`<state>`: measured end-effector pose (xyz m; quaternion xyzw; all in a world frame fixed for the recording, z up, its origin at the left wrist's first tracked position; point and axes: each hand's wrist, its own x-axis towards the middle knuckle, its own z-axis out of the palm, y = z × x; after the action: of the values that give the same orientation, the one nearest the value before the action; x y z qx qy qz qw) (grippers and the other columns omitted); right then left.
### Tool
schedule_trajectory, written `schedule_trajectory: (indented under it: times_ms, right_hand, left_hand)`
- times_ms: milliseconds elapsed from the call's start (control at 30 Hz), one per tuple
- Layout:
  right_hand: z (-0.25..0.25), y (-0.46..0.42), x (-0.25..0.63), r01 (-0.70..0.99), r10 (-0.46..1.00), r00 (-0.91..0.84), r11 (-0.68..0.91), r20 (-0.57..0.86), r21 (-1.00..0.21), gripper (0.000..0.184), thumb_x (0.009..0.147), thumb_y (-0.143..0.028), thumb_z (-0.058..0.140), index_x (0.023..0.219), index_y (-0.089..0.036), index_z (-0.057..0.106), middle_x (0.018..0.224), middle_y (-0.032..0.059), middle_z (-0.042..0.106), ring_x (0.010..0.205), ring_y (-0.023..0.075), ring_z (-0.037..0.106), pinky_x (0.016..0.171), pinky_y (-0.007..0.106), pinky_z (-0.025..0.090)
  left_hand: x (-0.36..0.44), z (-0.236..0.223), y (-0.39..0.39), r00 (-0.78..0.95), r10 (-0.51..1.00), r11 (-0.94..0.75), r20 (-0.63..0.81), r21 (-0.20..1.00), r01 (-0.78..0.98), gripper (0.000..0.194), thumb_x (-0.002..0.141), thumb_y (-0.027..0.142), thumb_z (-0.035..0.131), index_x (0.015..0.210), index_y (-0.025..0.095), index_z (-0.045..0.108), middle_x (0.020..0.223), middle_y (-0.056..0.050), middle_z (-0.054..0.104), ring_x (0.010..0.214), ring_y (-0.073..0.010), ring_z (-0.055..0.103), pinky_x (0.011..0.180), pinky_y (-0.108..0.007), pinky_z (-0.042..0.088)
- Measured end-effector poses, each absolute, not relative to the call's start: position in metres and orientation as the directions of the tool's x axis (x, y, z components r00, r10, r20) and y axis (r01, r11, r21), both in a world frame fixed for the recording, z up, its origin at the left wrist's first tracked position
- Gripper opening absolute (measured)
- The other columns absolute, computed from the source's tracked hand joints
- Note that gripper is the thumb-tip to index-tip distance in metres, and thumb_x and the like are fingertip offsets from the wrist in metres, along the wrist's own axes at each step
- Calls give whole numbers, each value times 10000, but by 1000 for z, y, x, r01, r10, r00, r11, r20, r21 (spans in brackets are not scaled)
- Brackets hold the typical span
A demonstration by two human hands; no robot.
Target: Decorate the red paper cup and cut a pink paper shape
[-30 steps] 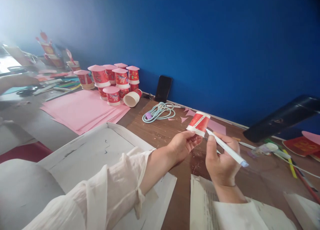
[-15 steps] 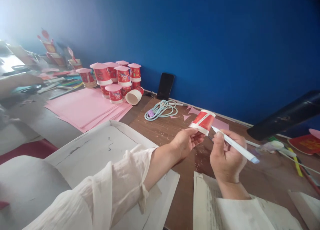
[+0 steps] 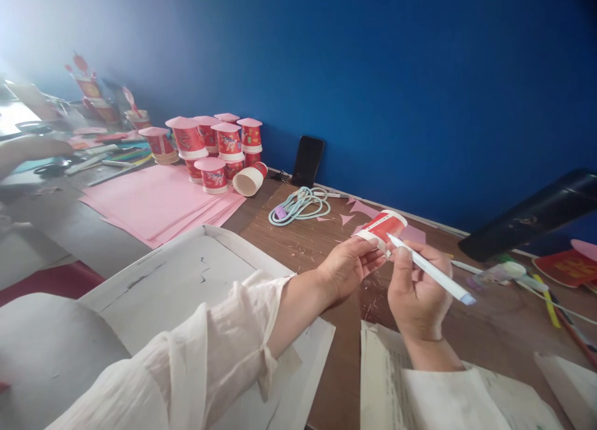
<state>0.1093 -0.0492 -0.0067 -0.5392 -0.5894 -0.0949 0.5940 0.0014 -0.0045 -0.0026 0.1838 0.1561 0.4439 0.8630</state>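
A red paper cup (image 3: pixel 383 227) with a white band lies tilted in my left hand (image 3: pixel 347 267), whose fingers close around its pale rim end. My right hand (image 3: pixel 420 293) grips a white marker pen (image 3: pixel 433 271) with a pale lilac end, its tip at the cup's side; whether it touches I cannot tell. Some of the right fingers are hidden behind the pen. Behind the cup, a pink paper piece (image 3: pixel 413 234) and small pink scraps (image 3: pixel 346 219) lie on the brown table (image 3: pixel 298 249).
Red cups with pink paper tops (image 3: pixel 228 140) stand stacked beside pink sheets (image 3: pixel 153 200). A coiled cable (image 3: pixel 298 209) and a phone (image 3: pixel 308 159) sit near the blue wall. A black cylinder (image 3: pixel 527 215) leans at right. A white box lid (image 3: pixel 186 280) lies under my left arm. Another person's hand (image 3: pixel 32 153) shows at far left.
The cup has rolled and tilted in my left hand, so its printed white strip faces further up. The marker's tip has shifted slightly left, onto or near the cup's side.
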Motion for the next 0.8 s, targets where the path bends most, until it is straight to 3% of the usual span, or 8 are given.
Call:
schedule_trajectory:
  times_ms: [133, 333, 800]
  right_hand:
    - [-5, -50, 107, 754, 529, 254, 416, 809, -509, 191, 919, -310, 582, 1016, -147, 598, 927, 110, 673, 795, 204, 690, 682, 329, 552]
    - [-11, -47, 111, 712, 574, 224, 455, 788, -534, 192, 912, -279, 596, 1056, -151, 606, 943, 106, 692, 798, 196, 691, 693, 327, 554]
    - [-14, -46, 115, 813, 562, 177, 379, 808, -441, 205, 904, -265, 616, 1074, -156, 649, 961, 108, 717, 860, 210, 698, 759, 349, 564]
  left_hand:
    - [1, -4, -5, 556, 829, 523, -61, 434, -734, 66, 763, 150, 724, 808, 113, 694, 787, -28, 658, 778, -100, 607, 845, -238, 461]
    - [6, -6, -3, 467, 876, 464, -116, 465, -754, 176, 668, 183, 800, 801, 101, 720, 803, -42, 682, 732, -104, 600, 791, -242, 457]
    - [9, -13, 0, 416, 907, 375, -67, 580, -723, 344, 516, 327, 901, 757, 132, 752, 813, -53, 695, 781, -135, 598, 888, -305, 426]
